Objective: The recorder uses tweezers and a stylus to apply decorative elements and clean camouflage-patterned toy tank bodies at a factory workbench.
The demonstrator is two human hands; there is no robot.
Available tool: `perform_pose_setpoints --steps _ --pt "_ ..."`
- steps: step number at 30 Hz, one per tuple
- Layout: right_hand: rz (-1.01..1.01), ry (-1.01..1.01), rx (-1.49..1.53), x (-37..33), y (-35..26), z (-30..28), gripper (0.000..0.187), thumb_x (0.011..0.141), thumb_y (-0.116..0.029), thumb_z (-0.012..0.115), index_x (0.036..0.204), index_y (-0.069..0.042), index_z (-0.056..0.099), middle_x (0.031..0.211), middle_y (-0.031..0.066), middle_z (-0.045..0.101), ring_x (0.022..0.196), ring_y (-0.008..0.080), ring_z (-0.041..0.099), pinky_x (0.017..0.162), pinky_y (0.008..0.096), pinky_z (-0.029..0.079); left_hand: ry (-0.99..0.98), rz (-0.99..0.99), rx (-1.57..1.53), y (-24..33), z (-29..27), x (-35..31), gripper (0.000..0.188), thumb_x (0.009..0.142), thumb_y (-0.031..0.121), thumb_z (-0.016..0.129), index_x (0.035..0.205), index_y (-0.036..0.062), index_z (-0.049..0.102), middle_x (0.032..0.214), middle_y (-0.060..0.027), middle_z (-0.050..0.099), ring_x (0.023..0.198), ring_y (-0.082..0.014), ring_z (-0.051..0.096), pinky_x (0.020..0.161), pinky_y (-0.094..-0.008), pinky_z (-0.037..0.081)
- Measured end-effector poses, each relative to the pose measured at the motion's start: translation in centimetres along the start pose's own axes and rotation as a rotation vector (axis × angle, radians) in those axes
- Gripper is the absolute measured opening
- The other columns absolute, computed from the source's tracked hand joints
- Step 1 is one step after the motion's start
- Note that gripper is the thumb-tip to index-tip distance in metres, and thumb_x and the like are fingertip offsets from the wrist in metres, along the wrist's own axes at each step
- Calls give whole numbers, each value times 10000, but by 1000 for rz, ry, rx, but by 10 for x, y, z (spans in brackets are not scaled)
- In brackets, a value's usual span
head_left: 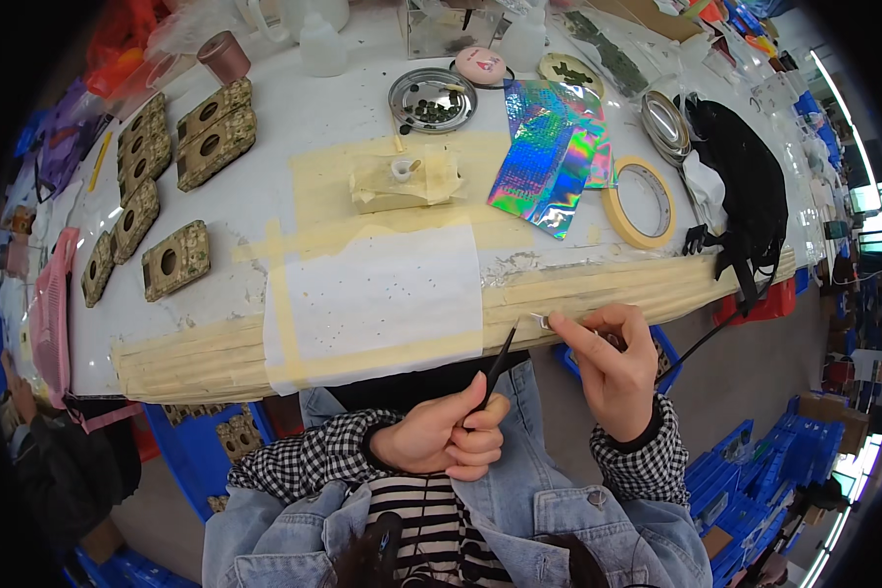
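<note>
My left hand (pixel 451 431) is closed around a slim black pointed tool (pixel 501 365), its tip slanting up and away just past the table's front edge. Whether it is a brush or tweezers cannot be made out. To its right, my right hand (pixel 612 367) pinches a small shiny silvery piece (pixel 542 320) near the tool's tip, apart from it. More of what its curled fingers hold is hidden. Just beyond both hands a white paper sheet (pixel 377 289) is taped to the table, with several tiny specks scattered on it.
Camouflage-patterned cases with round holes (pixel 176 260) lie at the left. Behind the sheet stand a taped block with a small white cup (pixel 402 171) and a round metal dish (pixel 431 101) of dark bits. Right of these lie iridescent pouches (pixel 549 157), a tape roll (pixel 639 203) and a black bag (pixel 745 181).
</note>
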State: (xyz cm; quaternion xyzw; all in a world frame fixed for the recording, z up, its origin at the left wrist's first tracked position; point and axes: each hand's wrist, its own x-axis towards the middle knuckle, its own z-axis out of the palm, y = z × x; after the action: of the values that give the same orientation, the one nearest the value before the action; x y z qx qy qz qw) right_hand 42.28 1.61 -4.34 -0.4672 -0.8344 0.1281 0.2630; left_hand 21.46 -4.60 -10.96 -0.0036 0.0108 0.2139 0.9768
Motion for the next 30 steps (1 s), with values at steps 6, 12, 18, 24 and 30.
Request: perform_pose_setpoints --steps 6,12,18,24,30 --pt "-92 -45 -41 3 -7 3 511 610 55 645 1062 -179 690 826 58 516 675 194 537 563 293 462 3 13 -7 0 -1 -1 504 928 595 161 712 161 300 567 66 225 492 -67 213 422 -211 249" --pt "-109 2 -118 3 -5 1 500 608 21 635 1068 -169 685 820 50 513 665 189 526 556 291 461 73 35 76 -1 4 0 489 931 587 167 727 162 296 580 61 221 506 -71 200 440 -213 229" --pt "-134 5 -132 7 -8 6 502 612 22 629 1074 -167 680 815 48 508 659 190 523 553 289 460 134 76 125 -2 8 1 441 965 527 185 748 153 272 594 60 177 515 -70 170 443 -205 216" --pt "-55 7 -122 7 -7 6 508 613 23 627 1081 -168 678 810 46 506 670 187 528 562 298 463 139 83 98 -3 8 0 428 968 517 202 755 153 278 597 61 176 516 -68 166 444 -203 208" --pt "-119 0 -130 7 -10 6 490 618 36 640 1064 -160 686 807 62 509 647 191 535 549 297 465 132 103 63 -3 7 -2 416 981 490 201 769 147 306 592 61 185 512 -65 168 443 -201 214"
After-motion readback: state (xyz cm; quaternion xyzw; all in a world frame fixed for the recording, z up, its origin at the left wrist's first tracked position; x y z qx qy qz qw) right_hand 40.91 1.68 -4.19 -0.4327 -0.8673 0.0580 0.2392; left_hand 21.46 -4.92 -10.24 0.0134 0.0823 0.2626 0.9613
